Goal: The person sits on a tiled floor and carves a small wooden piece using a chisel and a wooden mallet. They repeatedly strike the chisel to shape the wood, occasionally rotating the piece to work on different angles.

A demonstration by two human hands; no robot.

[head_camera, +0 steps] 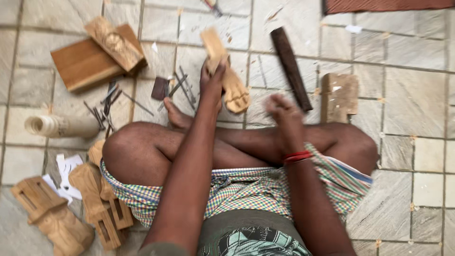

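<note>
Holding: the left hand (212, 81) grips a pale carved wooden piece (226, 71) around its middle, fingers wrapped tight.
Look of the piece: light, unfinished wood, with a flat blocky top end and a rounded, carved lower end; blur hides the finer carving.
Long axis: it runs from upper left to lower right, the blocky end pointing away from the person and the carved end tilting down toward the stone floor (407, 85).
Place: the piece is raised above the floor, just past the crossed legs and the bare foot (176, 116).
Right hand: the right hand (284, 114) is curled closed over the right knee, blurred; I cannot tell whether it holds anything.
Nearby: a dark wooden stick (290, 68) lies on the floor just beyond it; thin metal chisels (182, 87) lie left of the piece.
</note>
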